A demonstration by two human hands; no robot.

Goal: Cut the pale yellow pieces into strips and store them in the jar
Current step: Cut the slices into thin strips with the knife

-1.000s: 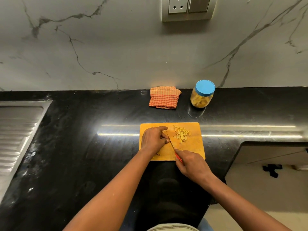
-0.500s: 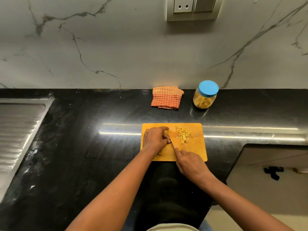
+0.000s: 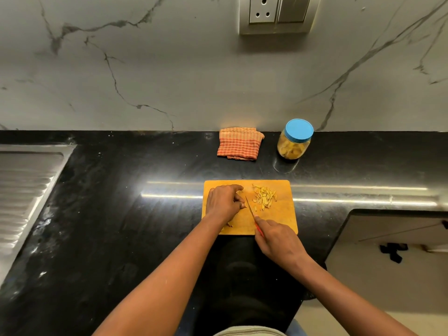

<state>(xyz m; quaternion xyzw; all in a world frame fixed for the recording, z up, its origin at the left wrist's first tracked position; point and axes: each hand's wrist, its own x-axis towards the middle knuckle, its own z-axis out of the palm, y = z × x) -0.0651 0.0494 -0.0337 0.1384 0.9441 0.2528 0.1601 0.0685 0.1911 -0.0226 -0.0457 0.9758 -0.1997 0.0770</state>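
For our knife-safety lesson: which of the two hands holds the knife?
The right hand grips the knife by its red handle; the left hand holds no knife and rests on the board beside the blade.

Orange-yellow being shown by chopping board (image 3: 278, 221), strips (image 3: 264, 198) being seen pale yellow, knife (image 3: 251, 210) handle being shown red, jar (image 3: 294, 144) lid blue w/ yellowish contents, cloth (image 3: 238, 144) orange-red checks, counter (image 3: 121, 214) glossy black, wall (image 3: 169, 69) grey-white marble w/ dark veins
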